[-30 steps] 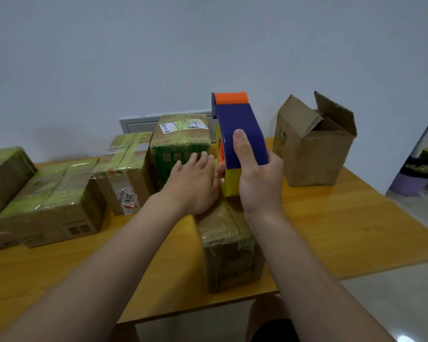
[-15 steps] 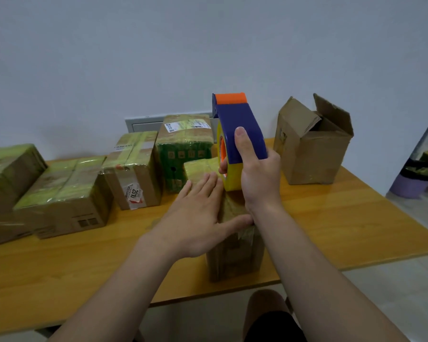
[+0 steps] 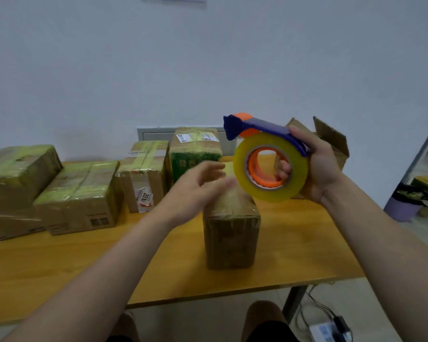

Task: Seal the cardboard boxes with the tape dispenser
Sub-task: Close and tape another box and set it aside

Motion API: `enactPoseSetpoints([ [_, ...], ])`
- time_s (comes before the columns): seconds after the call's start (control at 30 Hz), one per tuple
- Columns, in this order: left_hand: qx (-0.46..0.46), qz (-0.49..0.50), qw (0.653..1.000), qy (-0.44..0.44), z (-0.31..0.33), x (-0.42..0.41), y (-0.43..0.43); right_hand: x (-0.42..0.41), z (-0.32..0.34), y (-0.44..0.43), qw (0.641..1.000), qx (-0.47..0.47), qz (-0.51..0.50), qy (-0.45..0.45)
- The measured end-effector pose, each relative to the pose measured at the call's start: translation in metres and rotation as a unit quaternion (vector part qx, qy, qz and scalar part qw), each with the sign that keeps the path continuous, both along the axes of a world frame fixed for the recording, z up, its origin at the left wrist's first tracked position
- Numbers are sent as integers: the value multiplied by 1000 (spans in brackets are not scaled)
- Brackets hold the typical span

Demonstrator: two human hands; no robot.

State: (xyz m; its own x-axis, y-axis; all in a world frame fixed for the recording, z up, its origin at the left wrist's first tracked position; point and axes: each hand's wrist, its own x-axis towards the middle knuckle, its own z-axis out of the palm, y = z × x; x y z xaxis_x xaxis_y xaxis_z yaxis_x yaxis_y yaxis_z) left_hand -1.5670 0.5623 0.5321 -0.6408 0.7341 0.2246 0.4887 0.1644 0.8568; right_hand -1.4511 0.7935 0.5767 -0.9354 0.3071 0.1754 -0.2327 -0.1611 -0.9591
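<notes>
My right hand grips the tape dispenser, a blue and orange frame with a yellowish tape roll, lifted above and to the right of a long taped cardboard box that lies on the wooden table. The roll's side faces me, and fingers show through its orange core. My left hand, blurred, has its fingers spread over the box's top left edge, close to the roll. Whether it touches the box is unclear.
Several taped boxes line the table's back left, among them a green one. An open cardboard box stands behind my right hand. A purple bin sits on the floor at right; cables lie under the table.
My right hand lifted the dispenser off the box and turned it sideways, so the roll faces me. My left hand came off the box top and moved up toward the roll.
</notes>
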Motion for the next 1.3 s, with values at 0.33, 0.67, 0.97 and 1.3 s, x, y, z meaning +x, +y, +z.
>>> enactPoseSetpoints([
  [0.33,242,-78,865,-433,39,6,-8,1,12,5,973,61,220,-1],
  [0.67,252,-92,831,-488,38,1,-20,-6,12,7,965,99,244,1],
  [0.97,185,-1,903,-387,33,-3,-20,-3,21,21,945,158,280,-66],
  [1.3,134,52,953,-266,4,19,-26,29,25,50,935,191,237,-181],
])
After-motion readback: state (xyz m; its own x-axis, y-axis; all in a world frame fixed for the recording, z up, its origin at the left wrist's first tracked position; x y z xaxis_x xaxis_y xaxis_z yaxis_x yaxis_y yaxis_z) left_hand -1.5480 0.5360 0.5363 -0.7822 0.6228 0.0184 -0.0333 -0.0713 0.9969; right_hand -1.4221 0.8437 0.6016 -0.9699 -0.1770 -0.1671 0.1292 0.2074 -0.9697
